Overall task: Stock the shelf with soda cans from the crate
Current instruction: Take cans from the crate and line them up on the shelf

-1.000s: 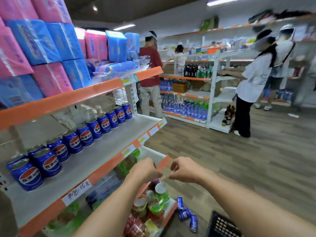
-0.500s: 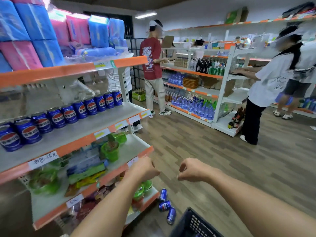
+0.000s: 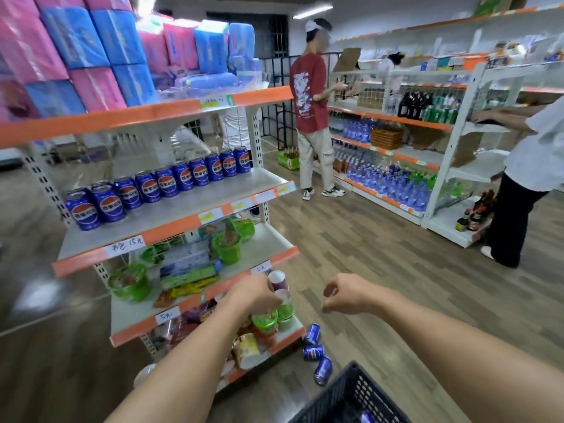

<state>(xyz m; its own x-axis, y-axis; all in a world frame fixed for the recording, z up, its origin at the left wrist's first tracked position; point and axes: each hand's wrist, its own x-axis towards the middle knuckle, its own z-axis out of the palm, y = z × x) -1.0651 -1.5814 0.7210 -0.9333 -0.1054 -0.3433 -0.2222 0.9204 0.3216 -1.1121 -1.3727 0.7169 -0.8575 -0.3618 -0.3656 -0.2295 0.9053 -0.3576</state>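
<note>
Two empty hands in front of the soda shelf

From the head camera: about ten blue soda cans (image 3: 183, 184) stand in a row at the back of the shelf (image 3: 171, 215), up and to the left of both hands. Three more cans (image 3: 314, 352) lie on the floor, just below the hands, beside the dark crate (image 3: 345, 398). The left hand (image 3: 253, 296) and the right hand (image 3: 348, 293) have loosely curled fingers and hold nothing, a little apart from each other
</note>
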